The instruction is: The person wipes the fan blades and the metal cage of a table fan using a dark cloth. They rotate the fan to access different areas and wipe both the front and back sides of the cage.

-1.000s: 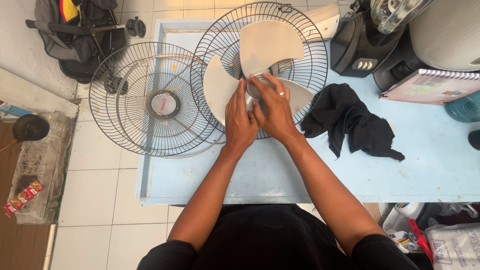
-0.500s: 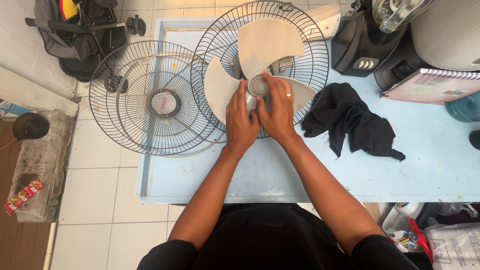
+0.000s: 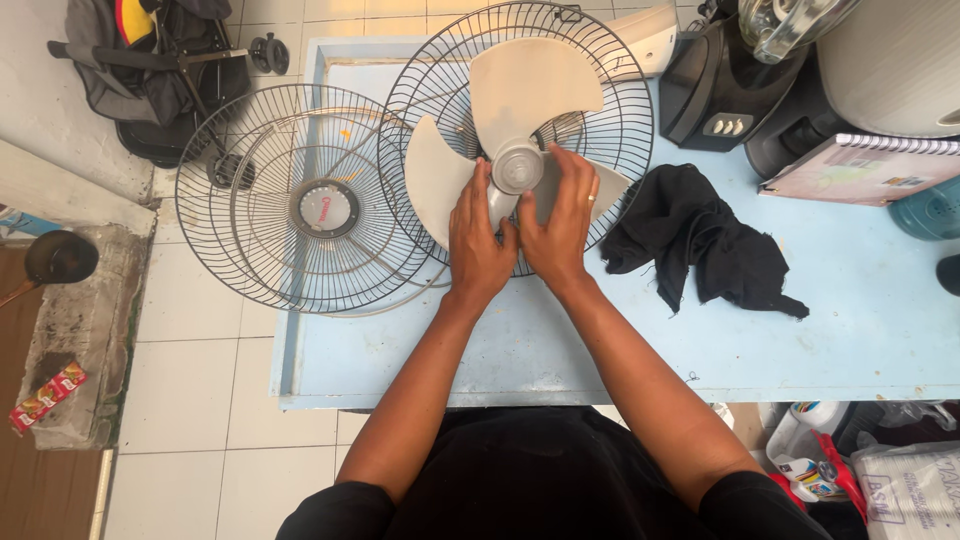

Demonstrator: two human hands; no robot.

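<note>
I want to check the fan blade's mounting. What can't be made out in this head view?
- Lower part of the blade hub: covered by the left hand and right hand.
- Third blade of the fan blade: mostly under the right hand.
- Motor behind the rear grille: hidden by the blades.

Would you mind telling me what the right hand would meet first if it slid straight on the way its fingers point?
Probably the wire fan guard behind the blade, though depth is unclear; the right hand already rests on the blade.
</note>
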